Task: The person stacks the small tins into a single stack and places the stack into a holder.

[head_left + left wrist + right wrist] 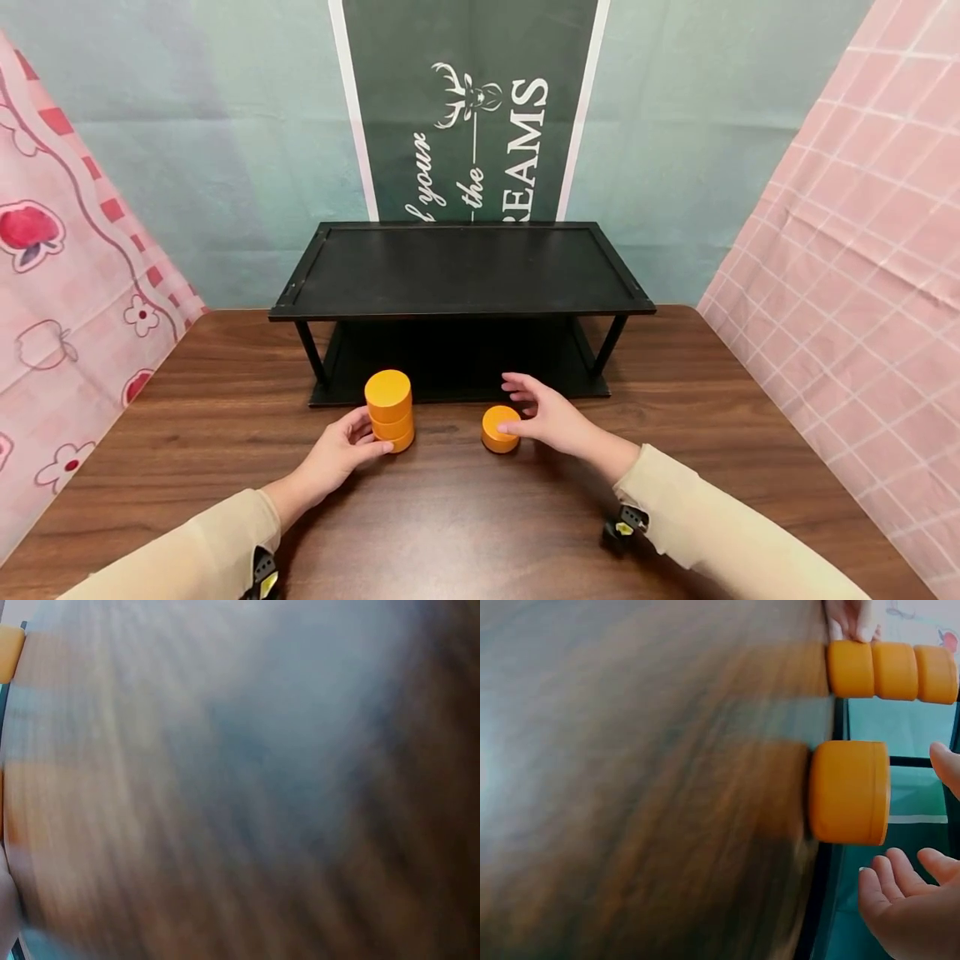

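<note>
Three round orange containers [389, 400] stand in an upright stack at the front left of the black shelf. My left hand [337, 457] holds the stack low down, thumb on the near side and fingers behind it. In the right wrist view, the stacked containers [894, 672] show sideways with the left hand's fingertips at the bottom one. A single orange container [499, 433] sits on the table to the right. Around it my right hand [553, 417] is spread, thumb and fingers apart from its sides in the right wrist view. The left wrist view is mostly blurred table.
A black two-level shelf [461, 271] stands at the back of the brown wooden table [480, 525], just behind the containers. Its lower board [465, 358] lies close to the tabletop. Printed cloths [697, 125] hang behind and at both sides.
</note>
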A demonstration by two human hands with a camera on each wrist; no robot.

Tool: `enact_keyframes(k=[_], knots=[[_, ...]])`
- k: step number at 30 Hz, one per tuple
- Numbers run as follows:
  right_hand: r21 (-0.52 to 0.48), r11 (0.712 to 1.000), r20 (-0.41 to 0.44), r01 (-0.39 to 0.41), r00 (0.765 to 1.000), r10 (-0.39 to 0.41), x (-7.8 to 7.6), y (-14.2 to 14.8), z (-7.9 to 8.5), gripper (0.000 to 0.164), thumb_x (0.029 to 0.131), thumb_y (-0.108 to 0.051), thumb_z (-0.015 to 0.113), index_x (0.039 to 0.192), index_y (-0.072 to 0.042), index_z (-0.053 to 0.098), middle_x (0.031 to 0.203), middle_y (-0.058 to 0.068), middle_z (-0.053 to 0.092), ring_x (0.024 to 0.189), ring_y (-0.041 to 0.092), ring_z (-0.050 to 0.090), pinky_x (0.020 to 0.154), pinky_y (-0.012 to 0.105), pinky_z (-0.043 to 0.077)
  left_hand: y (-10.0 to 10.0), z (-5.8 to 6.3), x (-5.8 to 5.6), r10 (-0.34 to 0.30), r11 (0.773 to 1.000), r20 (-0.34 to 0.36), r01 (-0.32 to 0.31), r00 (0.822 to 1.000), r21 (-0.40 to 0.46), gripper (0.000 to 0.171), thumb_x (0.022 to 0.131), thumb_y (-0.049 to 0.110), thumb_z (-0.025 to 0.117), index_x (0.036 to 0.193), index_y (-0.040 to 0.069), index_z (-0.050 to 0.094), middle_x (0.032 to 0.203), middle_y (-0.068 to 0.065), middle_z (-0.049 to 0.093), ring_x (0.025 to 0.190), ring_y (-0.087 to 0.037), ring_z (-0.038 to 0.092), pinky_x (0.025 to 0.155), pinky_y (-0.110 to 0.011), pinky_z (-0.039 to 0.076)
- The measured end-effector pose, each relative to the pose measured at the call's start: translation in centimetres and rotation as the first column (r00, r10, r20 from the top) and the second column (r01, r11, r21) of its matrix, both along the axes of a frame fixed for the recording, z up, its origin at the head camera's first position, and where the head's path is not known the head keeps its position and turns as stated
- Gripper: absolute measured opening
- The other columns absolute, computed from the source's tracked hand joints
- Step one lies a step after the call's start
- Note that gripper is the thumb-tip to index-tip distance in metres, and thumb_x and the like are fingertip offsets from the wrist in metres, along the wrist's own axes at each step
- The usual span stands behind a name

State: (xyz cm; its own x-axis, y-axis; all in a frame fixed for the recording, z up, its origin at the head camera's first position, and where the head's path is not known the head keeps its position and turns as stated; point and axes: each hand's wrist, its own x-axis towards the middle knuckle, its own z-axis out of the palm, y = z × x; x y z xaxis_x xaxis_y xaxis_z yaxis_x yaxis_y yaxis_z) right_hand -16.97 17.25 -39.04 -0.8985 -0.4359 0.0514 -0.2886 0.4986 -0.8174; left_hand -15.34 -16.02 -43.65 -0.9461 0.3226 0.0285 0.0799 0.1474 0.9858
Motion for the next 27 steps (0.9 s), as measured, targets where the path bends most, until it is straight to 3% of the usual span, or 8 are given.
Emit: enact_keyframes(k=[13, 27], knots=[[0.045, 0.996, 0.085, -0.072, 0.994, 0.068, 0.4, 0.6, -1.3, 0.075, 0.079, -0.020, 0.076, 0.138, 0.004, 0.035, 0.128, 0.019, 0.050, 0.113, 0.032, 0.052, 0.092, 0.044, 0.046, -0.1, -0.1, 0.0, -0.003, 1.000, -0.018, 0.003, 1.000, -0.002, 0.059, 0.082, 0.005, 0.071, 0.130, -0.009, 0.041, 0.127, -0.026, 0.049, 0.116, -0.034, 0.050, 0.094, -0.029, 0.044], [0.093, 0.994, 0.022, -0.052, 0.999, 0.050, 0.2, 0.2, -1.7, 0.057, 0.078, -0.014, 0.077, 0.126, 0.001, 0.049, 0.115, 0.012, 0.058, 0.097, 0.022, 0.058, 0.081, 0.030, 0.052, -0.1, -0.2, -0.1, -0.003, 1.000, -0.010, 0.003, 1.000, 0.008, 0.061, 0.082, 0.004, 0.071, 0.131, -0.010, 0.039, 0.128, -0.028, 0.048, 0.117, -0.036, 0.048, 0.095, -0.030, 0.043]])
